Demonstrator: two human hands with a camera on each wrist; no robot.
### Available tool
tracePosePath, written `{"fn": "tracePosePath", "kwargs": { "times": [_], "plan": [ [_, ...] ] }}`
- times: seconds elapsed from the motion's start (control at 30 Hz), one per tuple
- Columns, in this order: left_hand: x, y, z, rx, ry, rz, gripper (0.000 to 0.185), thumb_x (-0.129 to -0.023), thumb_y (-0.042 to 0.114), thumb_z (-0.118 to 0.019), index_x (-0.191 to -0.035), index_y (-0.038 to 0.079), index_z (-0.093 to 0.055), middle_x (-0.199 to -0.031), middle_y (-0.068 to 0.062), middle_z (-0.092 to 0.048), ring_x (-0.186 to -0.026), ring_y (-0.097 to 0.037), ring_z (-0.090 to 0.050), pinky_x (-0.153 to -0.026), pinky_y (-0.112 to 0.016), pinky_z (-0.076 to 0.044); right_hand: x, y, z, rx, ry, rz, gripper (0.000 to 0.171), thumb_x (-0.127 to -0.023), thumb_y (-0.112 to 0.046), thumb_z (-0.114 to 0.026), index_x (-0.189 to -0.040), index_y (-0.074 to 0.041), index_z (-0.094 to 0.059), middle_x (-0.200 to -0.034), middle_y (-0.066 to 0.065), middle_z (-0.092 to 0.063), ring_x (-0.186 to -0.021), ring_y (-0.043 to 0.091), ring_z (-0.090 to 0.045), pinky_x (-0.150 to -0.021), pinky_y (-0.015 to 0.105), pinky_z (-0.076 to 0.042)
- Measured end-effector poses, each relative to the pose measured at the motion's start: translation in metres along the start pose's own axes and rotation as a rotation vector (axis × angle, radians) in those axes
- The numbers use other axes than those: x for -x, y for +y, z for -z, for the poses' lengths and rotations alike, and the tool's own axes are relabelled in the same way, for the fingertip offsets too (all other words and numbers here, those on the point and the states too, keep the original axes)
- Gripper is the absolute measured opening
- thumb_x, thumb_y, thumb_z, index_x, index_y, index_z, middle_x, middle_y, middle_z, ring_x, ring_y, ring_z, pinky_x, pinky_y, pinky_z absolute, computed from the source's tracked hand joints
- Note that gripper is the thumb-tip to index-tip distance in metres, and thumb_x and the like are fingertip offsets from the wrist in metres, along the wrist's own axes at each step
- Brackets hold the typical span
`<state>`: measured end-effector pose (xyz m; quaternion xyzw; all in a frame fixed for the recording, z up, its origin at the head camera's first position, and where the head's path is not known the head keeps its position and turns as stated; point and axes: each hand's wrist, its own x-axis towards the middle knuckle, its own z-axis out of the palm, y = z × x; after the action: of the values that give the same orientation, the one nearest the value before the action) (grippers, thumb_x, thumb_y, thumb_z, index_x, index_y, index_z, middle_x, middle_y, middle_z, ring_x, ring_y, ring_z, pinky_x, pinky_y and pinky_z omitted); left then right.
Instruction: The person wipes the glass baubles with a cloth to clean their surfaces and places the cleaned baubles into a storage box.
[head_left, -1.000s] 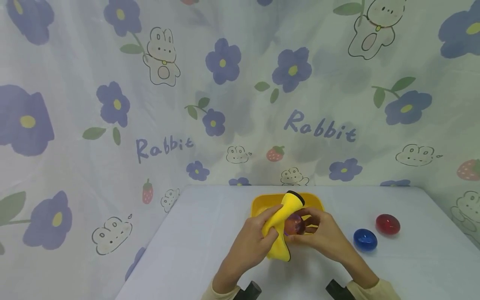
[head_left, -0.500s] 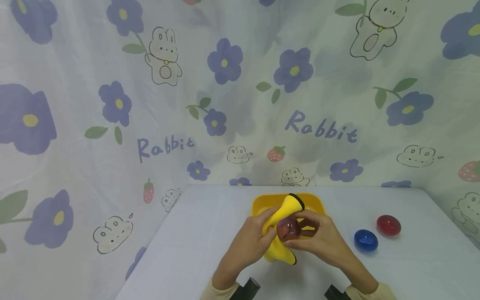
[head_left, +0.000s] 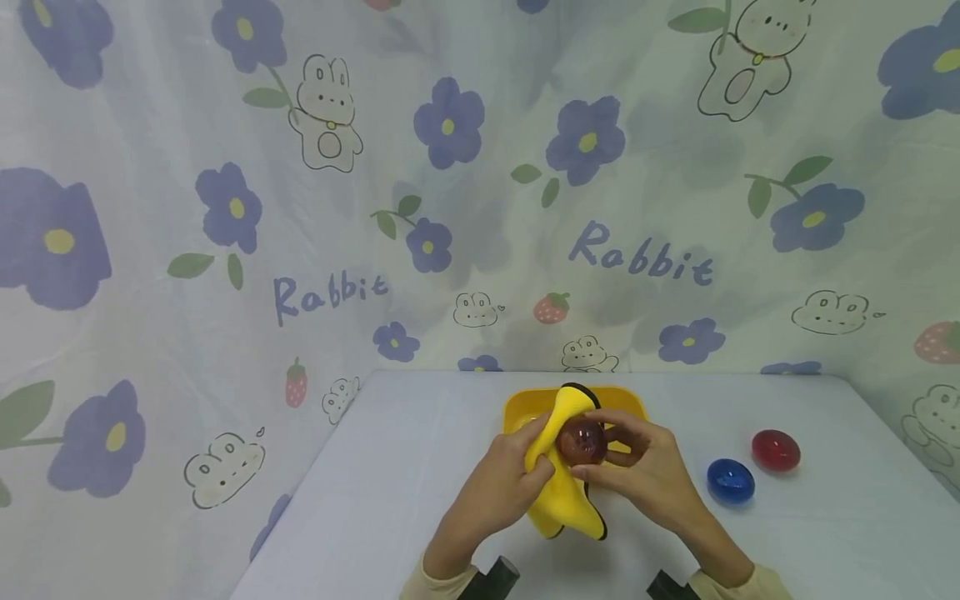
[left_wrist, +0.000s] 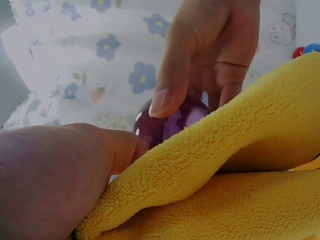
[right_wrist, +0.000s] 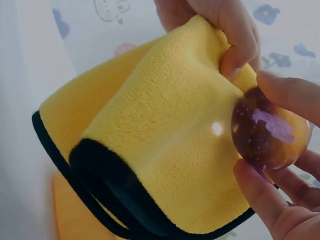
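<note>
My left hand [head_left: 498, 479] grips a yellow fleece cloth [head_left: 558, 483] with a black edge, pressed against a dark purple glossy ball [head_left: 581, 442]. My right hand [head_left: 648, 471] pinches that ball between thumb and fingers above the table. In the left wrist view the cloth [left_wrist: 235, 170] fills the lower frame and the ball [left_wrist: 172, 122] shows behind it under the fingers [left_wrist: 172, 85] of the right hand. The right wrist view has the ball [right_wrist: 270, 130] at the right, against the cloth [right_wrist: 160, 135].
A yellow tray [head_left: 630, 404] lies on the white table [head_left: 390, 475] just behind my hands. A blue ball [head_left: 730, 481] and a red ball [head_left: 776, 450] sit to the right. A flower-and-rabbit cloth backdrop [head_left: 300, 208] hangs behind and at the left.
The purple ball has turned and come more into sight in front of the cloth. The cloth's lower end has dropped and spread a little toward me. Both hands stay in place.
</note>
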<state>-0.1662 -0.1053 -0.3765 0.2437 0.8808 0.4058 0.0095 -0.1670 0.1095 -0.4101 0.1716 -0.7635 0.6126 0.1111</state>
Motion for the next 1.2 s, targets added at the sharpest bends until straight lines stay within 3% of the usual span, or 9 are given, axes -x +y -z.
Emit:
{"fn": "tracePosePath", "kwargs": {
  "times": [0.5, 0.73, 0.97, 1.2],
  "plan": [
    [0.001, 0.005, -0.002, 0.017, -0.010, 0.013, 0.060, -0.094, 0.010, -0.053, -0.154, 0.013, -0.048, -0.084, 0.001, -0.058, -0.060, -0.004, -0.052, -0.056, -0.019, -0.051, -0.006, 0.010, 0.007, -0.034, 0.056, -0.011, 0.058, -0.077, -0.011, -0.089, -0.130, -0.008, -0.066, -0.130, 0.013, -0.066, -0.103, 0.007, -0.071, -0.087, 0.026, -0.061],
    [0.004, 0.009, -0.003, 0.032, -0.002, 0.025, 0.061, -0.094, 0.011, -0.054, -0.155, 0.009, -0.047, -0.085, 0.000, -0.058, -0.062, -0.004, -0.053, -0.058, -0.019, -0.052, -0.010, 0.011, 0.011, 0.062, 0.071, -0.022, 0.057, -0.078, -0.020, -0.090, -0.130, -0.010, -0.067, -0.131, 0.008, -0.068, -0.106, 0.008, -0.070, -0.092, 0.020, -0.058],
    [0.006, 0.011, -0.003, 0.037, 0.031, 0.002, 0.061, -0.093, 0.009, -0.054, -0.153, 0.007, -0.049, -0.084, 0.000, -0.058, -0.060, -0.002, -0.052, -0.054, -0.020, -0.051, -0.011, 0.012, 0.013, 0.129, 0.049, -0.074, 0.058, -0.078, -0.026, -0.090, -0.130, -0.013, -0.068, -0.127, 0.007, -0.069, -0.105, 0.019, -0.069, -0.089, 0.020, -0.057],
    [0.007, 0.013, -0.002, 0.038, 0.063, -0.003, 0.059, -0.093, 0.009, -0.054, -0.152, 0.008, -0.052, -0.092, -0.004, -0.064, -0.064, -0.002, -0.055, -0.058, -0.020, -0.053, -0.010, 0.012, 0.018, 0.113, -0.011, -0.116, 0.059, -0.077, -0.026, -0.090, -0.129, -0.010, -0.068, -0.123, 0.013, -0.070, -0.093, 0.019, -0.069, -0.081, 0.025, -0.058]
  ]
}}
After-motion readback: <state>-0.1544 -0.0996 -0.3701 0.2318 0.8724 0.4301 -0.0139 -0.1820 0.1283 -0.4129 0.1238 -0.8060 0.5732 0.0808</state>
